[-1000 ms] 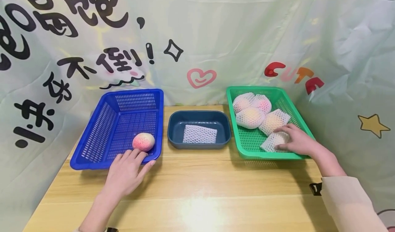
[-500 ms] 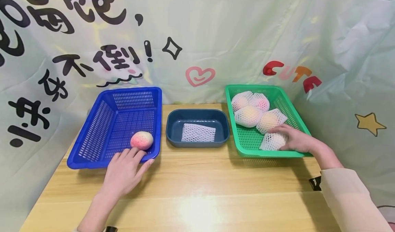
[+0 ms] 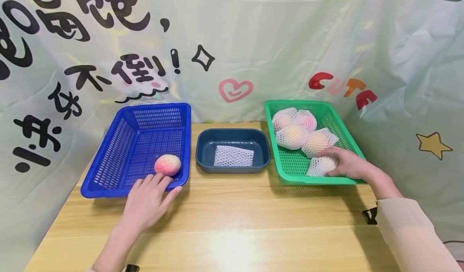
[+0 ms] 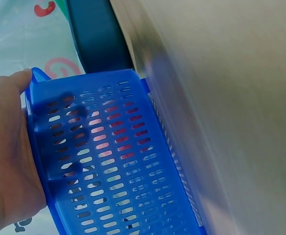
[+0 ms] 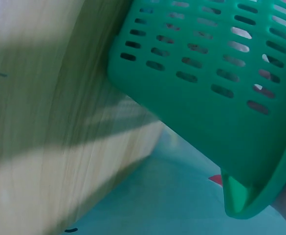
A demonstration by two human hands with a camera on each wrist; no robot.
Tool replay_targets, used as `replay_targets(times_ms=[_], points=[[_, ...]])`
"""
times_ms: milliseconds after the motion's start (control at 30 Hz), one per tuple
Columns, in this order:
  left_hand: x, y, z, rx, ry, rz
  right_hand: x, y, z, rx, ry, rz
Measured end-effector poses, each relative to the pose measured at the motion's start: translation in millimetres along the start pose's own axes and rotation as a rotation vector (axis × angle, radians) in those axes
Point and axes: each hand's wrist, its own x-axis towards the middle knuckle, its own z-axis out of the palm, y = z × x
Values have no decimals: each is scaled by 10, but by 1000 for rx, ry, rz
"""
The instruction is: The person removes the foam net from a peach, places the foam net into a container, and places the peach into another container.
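In the head view, one bare pink-and-cream peach (image 3: 167, 165) lies in the near right corner of the blue basket (image 3: 135, 192). My left hand (image 3: 148, 201) reaches over that basket's front rim, its relaxed fingertips right at the peach and its thumb pointing off to the side. Inside the green basket (image 3: 290, 165), my right hand (image 3: 348, 165) curls its fingers round a peach in a white foam net (image 3: 319, 166). The left wrist view has the left hand (image 4: 11, 156) at the rim, with the bare peach showing pink through the slots. Most of the right hand is hidden in its wrist view.
Several other foam-netted peaches (image 3: 293, 136) lie toward the back of the green basket. Between the two baskets stands a dark blue tray (image 3: 233, 170) holding a flat, empty foam net (image 3: 233, 156). Behind the wooden table (image 3: 203, 231) hangs a printed cloth (image 3: 246, 38).
My right hand has drawn its thumb and fingers in on the near netted peach, which has turned slightly. The left hand stays where it was.
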Motion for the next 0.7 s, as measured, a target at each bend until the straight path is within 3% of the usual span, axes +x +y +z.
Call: replay_targets(times_ms=[233,433,700], points=[[2,4,-2,1,-6,-2,-50,-48,5,48,69,10],[6,4,5,-1,-11,-7,-134,-124,-19,58,192,-19],[9,0,7,-1,4,-5,-170,-362,8,192,348,28]])
